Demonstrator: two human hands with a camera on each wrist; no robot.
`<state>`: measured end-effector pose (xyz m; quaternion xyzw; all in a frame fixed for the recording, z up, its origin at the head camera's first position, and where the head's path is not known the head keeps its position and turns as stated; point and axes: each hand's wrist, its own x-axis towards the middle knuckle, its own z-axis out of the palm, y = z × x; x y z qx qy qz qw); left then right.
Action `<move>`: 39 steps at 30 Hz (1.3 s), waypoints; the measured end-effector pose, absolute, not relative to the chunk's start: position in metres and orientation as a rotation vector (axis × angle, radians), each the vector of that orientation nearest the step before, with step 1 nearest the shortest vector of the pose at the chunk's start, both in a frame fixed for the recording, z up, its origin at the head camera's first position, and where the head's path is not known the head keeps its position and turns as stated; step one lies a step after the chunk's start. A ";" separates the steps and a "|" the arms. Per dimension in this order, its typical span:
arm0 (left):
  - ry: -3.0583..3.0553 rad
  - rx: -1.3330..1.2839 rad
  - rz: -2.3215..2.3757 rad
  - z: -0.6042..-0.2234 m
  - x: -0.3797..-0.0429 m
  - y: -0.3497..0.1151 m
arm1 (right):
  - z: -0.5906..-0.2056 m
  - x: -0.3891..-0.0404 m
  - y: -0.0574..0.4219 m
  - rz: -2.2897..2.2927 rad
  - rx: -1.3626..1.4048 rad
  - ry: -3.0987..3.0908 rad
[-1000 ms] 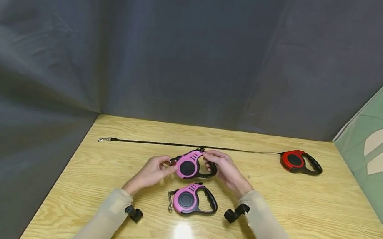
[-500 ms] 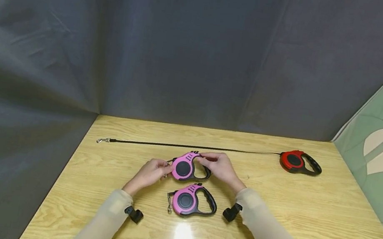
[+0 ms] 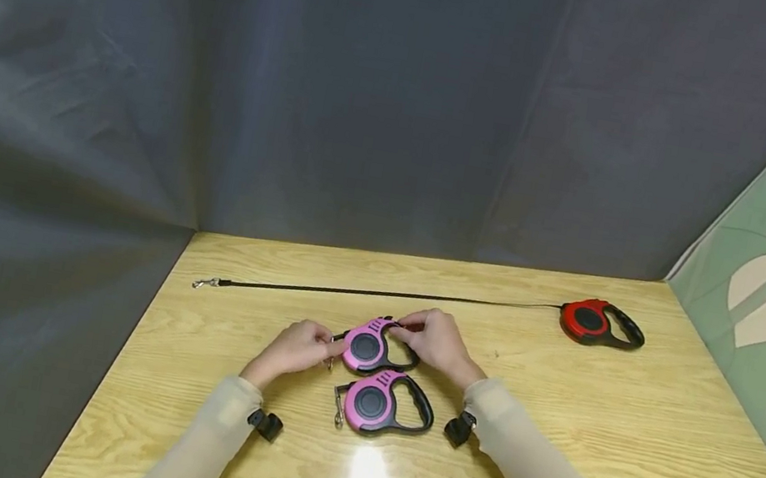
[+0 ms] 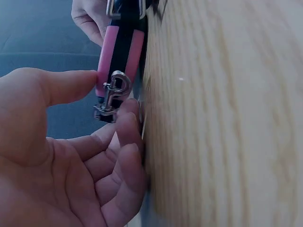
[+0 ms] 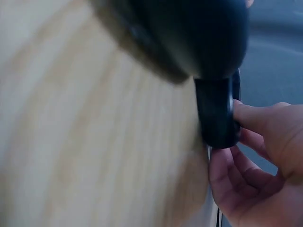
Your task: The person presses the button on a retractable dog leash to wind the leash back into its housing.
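Both hands hold one pink and black retractable dog leash (image 3: pixel 365 348) just behind a second, matching leash (image 3: pixel 368 402) that lies on the table. My left hand (image 3: pixel 300 348) pinches its left end, thumb on the pink casing (image 4: pixel 102 80), beside the metal clip (image 4: pixel 116 94). On the other side, the thumb and fingers of my right hand (image 3: pixel 438 341) grip the top of the black handle, seen also as a right hand (image 5: pixel 265 161) in the right wrist view. The held leash's near edge meets the second one in the head view.
Farther back, a red and black retractable leash (image 3: pixel 586 321) lies at the right. Its black cord (image 3: pixel 374 293) stretches left across the wooden table (image 3: pixel 622 448) to a metal clip (image 3: pixel 205 283). A dark curtain (image 3: pixel 375 102) borders the back and left.
The pink leash in both hands has moved left and then toward the front, up against the second pink leash. The other leashes stay where they were.
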<state>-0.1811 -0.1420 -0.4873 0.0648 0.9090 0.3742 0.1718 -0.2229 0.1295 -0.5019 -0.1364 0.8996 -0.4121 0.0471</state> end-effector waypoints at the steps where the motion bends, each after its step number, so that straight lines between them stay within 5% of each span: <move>1: 2.591 0.189 1.047 -0.486 -0.180 -0.142 | -0.503 -0.222 0.129 -1.245 -0.428 2.747; 17: 2.875 0.070 0.935 -0.468 -0.178 -0.182 | -0.494 -0.233 0.163 -1.202 -0.498 2.739; 39: 3.031 -0.147 0.797 -0.465 -0.195 -0.306 | -0.472 -0.250 0.328 -0.931 -0.222 3.011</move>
